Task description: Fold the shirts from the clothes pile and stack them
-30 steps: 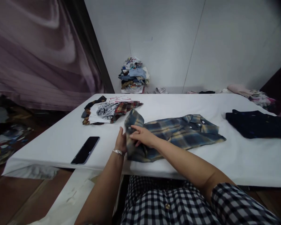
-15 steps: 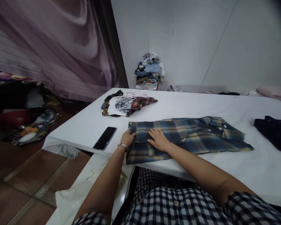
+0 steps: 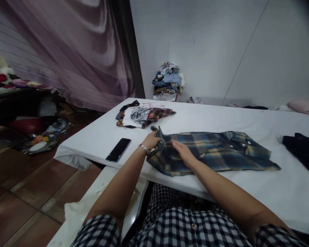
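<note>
The left hand (image 3: 150,140) is closed on the bunched, lifted end of a plaid shirt (image 3: 211,151), pinching the cloth between thumb and fingers. The right hand (image 3: 182,151) is extended with its fingers straight, laid against the shirt just beside that raised edge and grasping nothing. A silver-coloured bracelet (image 3: 144,148) circles the left wrist. The shirt, in blue, dark and yellowish plaid, lies lengthwise along the near side of a white-covered table (image 3: 216,118), its collar end toward the right. Two pale buttons show near the collar, and close to them sits a small white label (image 3: 249,142), too small to read. Left of the shirt, well within the table's near edge, lies a phone (image 3: 118,149) with a dark screen. Beyond it, a heap of clothes (image 3: 141,116) includes a black-and-white patterned piece and a red plaid one; any lettering on them is too small to make out. A dark garment (image 3: 302,151) lies at the far right, and a tall stack of clothing (image 3: 168,81) rises against the pale wall (image 3: 206,48).
</note>
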The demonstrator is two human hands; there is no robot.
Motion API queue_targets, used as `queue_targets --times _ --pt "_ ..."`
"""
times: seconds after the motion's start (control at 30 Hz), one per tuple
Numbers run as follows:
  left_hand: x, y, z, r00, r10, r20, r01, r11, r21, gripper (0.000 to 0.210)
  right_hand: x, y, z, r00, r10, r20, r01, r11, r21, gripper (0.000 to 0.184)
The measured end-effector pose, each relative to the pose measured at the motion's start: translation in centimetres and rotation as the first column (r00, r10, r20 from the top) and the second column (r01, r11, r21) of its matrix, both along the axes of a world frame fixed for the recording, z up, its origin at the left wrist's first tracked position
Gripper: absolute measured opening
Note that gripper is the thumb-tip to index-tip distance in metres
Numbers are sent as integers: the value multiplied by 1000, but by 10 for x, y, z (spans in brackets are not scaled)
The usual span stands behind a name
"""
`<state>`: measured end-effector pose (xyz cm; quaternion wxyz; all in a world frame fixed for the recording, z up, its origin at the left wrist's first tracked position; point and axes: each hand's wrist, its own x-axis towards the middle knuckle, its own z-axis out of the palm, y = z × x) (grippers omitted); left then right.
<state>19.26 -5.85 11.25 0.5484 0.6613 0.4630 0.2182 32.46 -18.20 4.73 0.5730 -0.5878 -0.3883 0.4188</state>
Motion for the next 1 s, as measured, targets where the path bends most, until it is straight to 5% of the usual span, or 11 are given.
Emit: queue_targets --times 0.1,0.2,0.33,0.43,0.57,0.73,0.87,1.0 --pt "37 -20 2 994 -60 90 73 987 -142 29 20 -10 12 894 -42 -445 21 998 -53 45" --pt "64 -38 -8 978 -94 189 143 955 -261 52 42 -25 16 821 -68 -567 10 994 -106 48" --pt "62 -44 -31 978 21 209 -41 995 91 41 58 -44 12 811 -95 -578 6 988 -154 26" --pt "44 -47 -49 962 12 273 -108 934 341 24 54 -50 9 852 -133 -506 46 982 -182 48" --pt "32 -58 -68 980 15 197 -92 917 389 31 40 -38 7 930 -142 -340 81 979 -185 81" --pt "36 -65 -77 999 0 -37 19 863 505 45 42 -13 3 982 -130 -138 139 988 59 77" --pt "35 -68 -77 969 -86 -232 212 771 600 51 52 -11 -12 992 -120 -38 117 991 -71 79" --pt "34 -75 -77 902 -84 -423 364 674 643 54 58 -15 -25 942 -197 273 226 971 -79 79"
